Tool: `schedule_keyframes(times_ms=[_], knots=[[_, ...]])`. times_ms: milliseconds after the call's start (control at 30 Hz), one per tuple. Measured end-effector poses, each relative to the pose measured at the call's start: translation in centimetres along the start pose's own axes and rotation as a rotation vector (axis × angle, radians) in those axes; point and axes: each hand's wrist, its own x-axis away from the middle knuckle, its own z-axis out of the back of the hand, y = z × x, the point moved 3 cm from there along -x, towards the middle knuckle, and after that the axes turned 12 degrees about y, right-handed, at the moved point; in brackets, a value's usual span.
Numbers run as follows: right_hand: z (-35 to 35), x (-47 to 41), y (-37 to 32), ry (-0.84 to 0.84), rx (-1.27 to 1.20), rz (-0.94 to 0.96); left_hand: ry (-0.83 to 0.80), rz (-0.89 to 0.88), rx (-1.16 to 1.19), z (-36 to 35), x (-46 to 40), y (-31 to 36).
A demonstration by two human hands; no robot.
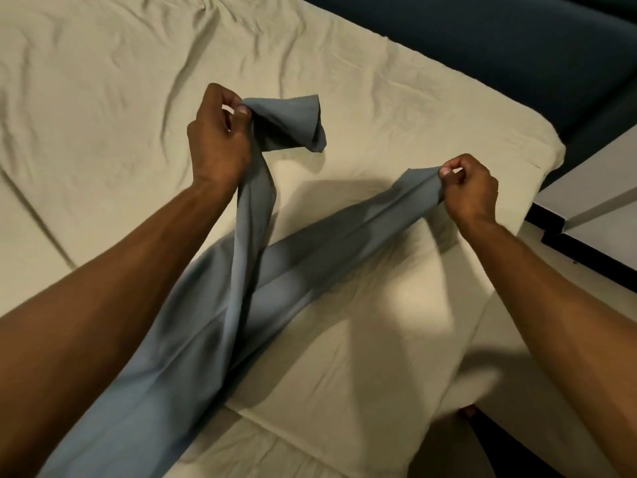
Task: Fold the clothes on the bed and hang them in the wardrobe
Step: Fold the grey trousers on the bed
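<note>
A pair of grey-blue trousers stretches from the bottom left of the view up over the bed. My left hand grips the end of one leg, whose cuff flops over to the right above the sheet. My right hand pinches the end of the other leg, held taut above a pillow. The two legs cross near the middle of the view. The waist end is hidden below my left forearm.
A cream pillow lies under the trousers at the bed's near corner. A white bedside surface with a dark edge stands at the right. A dark blue headboard or wall runs along the top right.
</note>
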Motion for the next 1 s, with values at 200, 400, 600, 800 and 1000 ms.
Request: schedule_keyframes(times_ms=[200, 400, 600, 800, 1000], knots=[[-0.9, 1.9, 3.7, -0.242, 0.460, -0.014, -0.027, -0.001, -0.009, 0.9, -0.3, 0.0], [-0.9, 2.8, 2.7, -0.203, 0.417, -0.067, 0.015, 0.045, -0.043, 2.1, -0.9, -0.8], [-1.5, -0.3, -5.0, -0.123, -0.015, 0.128, 0.146, 0.064, -0.091, 3.7, -1.9, -1.4], [-4.6, -0.7, -3.9, -0.570, 0.021, 0.007, 0.220, 0.224, -0.411, 5.3, -2.4, -4.8], [-3.5, 0.0, -1.7, -0.506, 0.064, 0.135, -0.043, -0.175, -0.422, 0.1, 1.1, -4.5]])
